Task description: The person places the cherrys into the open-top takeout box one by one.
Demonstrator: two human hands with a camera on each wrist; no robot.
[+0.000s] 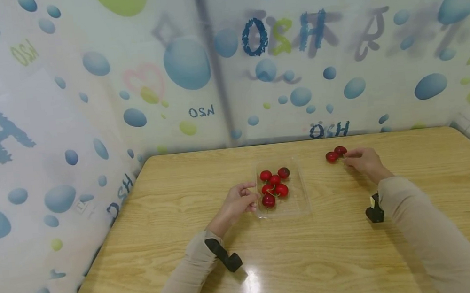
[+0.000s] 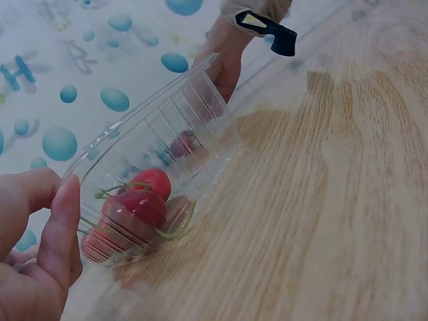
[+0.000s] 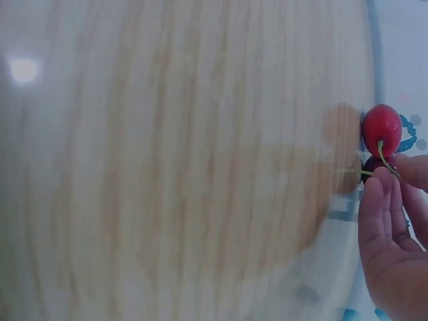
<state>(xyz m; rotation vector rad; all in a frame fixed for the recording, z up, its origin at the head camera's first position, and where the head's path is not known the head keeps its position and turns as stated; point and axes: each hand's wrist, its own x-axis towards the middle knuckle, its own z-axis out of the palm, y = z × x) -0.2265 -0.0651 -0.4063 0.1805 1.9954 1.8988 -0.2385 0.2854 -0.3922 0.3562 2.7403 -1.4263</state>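
Note:
A clear plastic box on the table holds several red cherries, some with green stems. At its left side my left hand pinches the rim between thumb and fingers, as the left wrist view shows the rim running from the fingertips. Toward the table's far edge, right of the box, my right hand has its thumb and fingertips around the green stem of a red cherry. A darker cherry is right beside that one, partly behind the fingers in the right wrist view.
The wood-grain table ends at a wall covering printed with blue and green drops. A black wrist mount sits on the left sleeve, another black mount on the right. A bright light reflection lies near the front.

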